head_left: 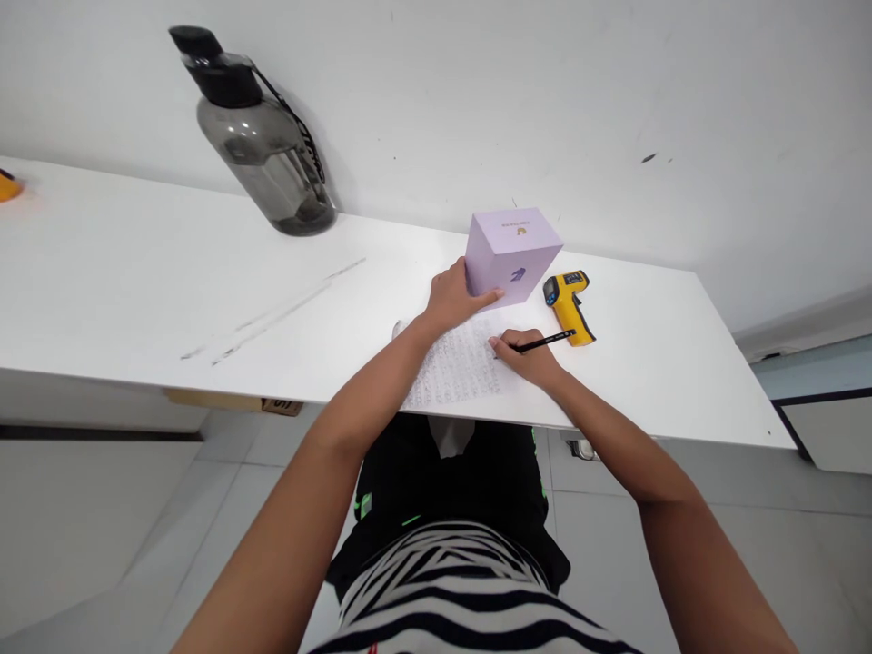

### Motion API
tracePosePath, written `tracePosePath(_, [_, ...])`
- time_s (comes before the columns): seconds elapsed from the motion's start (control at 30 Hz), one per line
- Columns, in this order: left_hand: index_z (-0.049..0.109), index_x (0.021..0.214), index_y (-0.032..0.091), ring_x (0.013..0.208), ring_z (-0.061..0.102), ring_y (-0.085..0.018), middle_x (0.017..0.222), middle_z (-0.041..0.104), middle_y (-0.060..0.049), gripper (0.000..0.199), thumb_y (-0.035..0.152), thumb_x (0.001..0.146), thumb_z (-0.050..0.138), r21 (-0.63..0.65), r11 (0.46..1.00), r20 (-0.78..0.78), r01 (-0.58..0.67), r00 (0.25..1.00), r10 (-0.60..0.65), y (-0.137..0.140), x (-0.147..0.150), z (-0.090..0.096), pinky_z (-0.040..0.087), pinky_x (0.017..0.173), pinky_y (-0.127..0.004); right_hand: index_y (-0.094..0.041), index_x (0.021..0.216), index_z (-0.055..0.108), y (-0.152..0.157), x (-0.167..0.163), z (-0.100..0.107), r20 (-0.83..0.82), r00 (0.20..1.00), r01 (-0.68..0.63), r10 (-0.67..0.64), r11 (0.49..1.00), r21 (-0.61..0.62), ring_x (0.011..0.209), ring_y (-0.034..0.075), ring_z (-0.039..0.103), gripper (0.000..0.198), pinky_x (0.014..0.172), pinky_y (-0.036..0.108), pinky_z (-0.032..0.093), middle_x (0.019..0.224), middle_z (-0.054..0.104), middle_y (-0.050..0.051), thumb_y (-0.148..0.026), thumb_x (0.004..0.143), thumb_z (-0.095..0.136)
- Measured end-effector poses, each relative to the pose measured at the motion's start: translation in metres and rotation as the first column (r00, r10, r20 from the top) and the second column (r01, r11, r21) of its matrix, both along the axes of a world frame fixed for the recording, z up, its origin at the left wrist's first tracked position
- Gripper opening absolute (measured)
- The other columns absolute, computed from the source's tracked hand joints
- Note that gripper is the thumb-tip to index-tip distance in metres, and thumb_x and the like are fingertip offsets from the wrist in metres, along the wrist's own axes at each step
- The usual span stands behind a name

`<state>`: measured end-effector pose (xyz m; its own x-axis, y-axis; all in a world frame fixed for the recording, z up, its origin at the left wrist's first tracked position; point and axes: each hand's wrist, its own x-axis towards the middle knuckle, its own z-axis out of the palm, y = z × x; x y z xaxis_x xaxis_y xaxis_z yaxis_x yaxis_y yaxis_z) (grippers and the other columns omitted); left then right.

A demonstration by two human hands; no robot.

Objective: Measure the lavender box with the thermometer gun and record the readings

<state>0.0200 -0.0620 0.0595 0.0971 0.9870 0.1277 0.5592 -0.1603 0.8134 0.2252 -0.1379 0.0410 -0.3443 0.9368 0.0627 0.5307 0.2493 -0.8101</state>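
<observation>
My left hand [458, 296] is wrapped round the lower left side of a lilac box [505, 263], its thumb across the front face. The box stands upright on the white table, close to the wall. In my right hand [531, 359] is a black pencil [550, 341], pinched between thumb and fingers and slanting up to the right. Under both hands lies a sheet of bubble wrap [458, 372], flat and see-through. My right hand rests at its right edge, and the pencil's tip is too small to make out clearly.
A yellow infrared thermometer [569, 307] lies just right of the box, behind the pencil's end. At the back left stands a grey water bottle [272, 163] with a black lid. An orange object [8, 186] shows at the far left. The white table [136, 272] has dark scuff marks.
</observation>
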Motion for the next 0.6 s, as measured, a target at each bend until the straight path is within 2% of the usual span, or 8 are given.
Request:
tracePosePath(0.13, [0.059,0.124,0.026,0.135,0.073,-0.042,0.141,0.08,-0.016,0.061,0.064,0.087,0.09,-0.006,1.0,-0.01,0.004,1.0,-0.004,0.0003,0.0003,-0.0004,0.059,0.109,-0.057,-0.026,0.066,0.052,0.0004,-0.0002,-0.0003,0.006,1.0,0.003,-0.003,1.0,0.0,0.068,0.02,0.058,0.064,0.065,0.035,0.045,0.067,0.064,0.003,-0.08,0.098,0.063])
tracePosePath(0.37, [0.061,0.124,0.027,0.131,0.075,-0.041,0.136,0.081,-0.015,0.064,0.068,0.086,0.091,0.022,1.0,-0.011,-0.002,1.0,0.003,0.0025,0.0006,-0.0037,0.06,0.107,-0.056,-0.026,0.064,0.049,0.0014,0.0001,0.0036,0.017,0.999,-0.039,0.039,0.999,-0.026,0.065,0.018,0.049,0.063,0.064,0.035,0.039,0.064,0.056,0.001,-0.078,0.097,0.064])
tracePosePath(0.47, [0.061,0.124,0.027,0.13,0.075,-0.041,0.136,0.08,-0.015,0.064,0.068,0.085,0.091,0.017,1.0,-0.004,-0.001,1.0,0.001,0.0022,0.0005,-0.0035,0.06,0.106,-0.055,-0.026,0.064,0.054,0.0023,0.0002,0.0042,0.004,0.999,-0.052,0.052,0.997,-0.057,0.065,0.018,0.051,0.061,0.065,0.036,0.041,0.065,0.06,0.002,-0.077,0.096,0.065])
tracePosePath(0.6, [0.06,0.123,0.027,0.131,0.075,-0.041,0.138,0.08,-0.016,0.063,0.068,0.086,0.091,0.009,1.0,0.008,0.01,1.0,-0.01,0.0009,0.0004,-0.0015,0.06,0.105,-0.054,-0.025,0.065,0.057,0.0025,-0.0003,0.0036,-0.026,1.0,-0.006,0.004,0.998,-0.068,0.068,0.019,0.056,0.06,0.067,0.036,0.046,0.067,0.064,0.003,-0.077,0.094,0.066])
